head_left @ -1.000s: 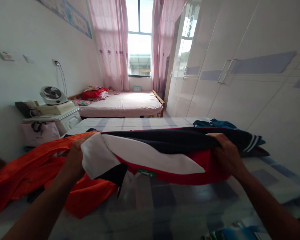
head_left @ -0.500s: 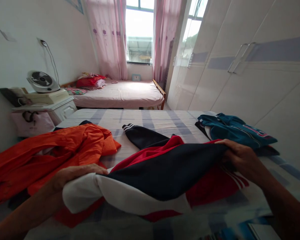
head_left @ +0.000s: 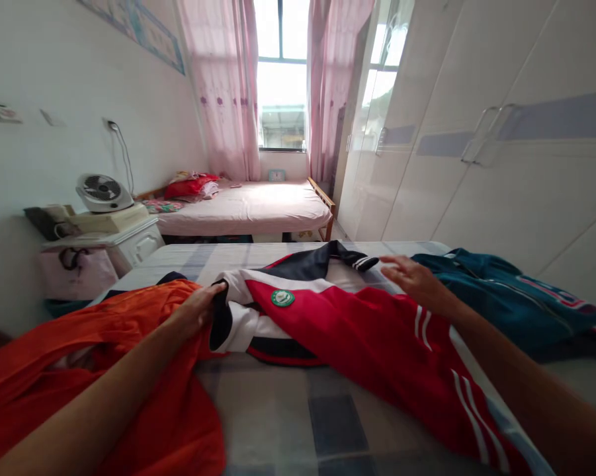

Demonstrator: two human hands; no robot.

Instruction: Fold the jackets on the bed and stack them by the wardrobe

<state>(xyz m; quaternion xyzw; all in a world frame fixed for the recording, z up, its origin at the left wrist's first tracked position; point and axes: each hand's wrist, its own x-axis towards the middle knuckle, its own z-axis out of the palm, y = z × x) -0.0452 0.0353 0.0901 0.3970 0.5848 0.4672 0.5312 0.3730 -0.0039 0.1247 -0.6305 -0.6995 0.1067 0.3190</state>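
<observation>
A red, white and navy jacket (head_left: 357,324) with a green round badge lies spread on the checked bed (head_left: 288,410). My left hand (head_left: 196,309) grips its dark collar edge at the left, fingers closed on the cloth. My right hand (head_left: 414,277) hovers flat over the jacket's far right part, fingers stretched out and holding nothing. One navy sleeve with white stripes (head_left: 344,256) points toward the far side of the bed.
An orange garment (head_left: 79,370) is heaped at the left under my forearm. A teal jacket (head_left: 506,297) lies at the right by the white wardrobe (head_left: 501,172). Beyond stand a second bed (head_left: 248,205), a nightstand with a fan (head_left: 102,193), and a curtained window.
The jacket has been flipped over and laid out flat, red front and badge now facing up. My right hand let go of it and opened; my left hand shifted to the collar.
</observation>
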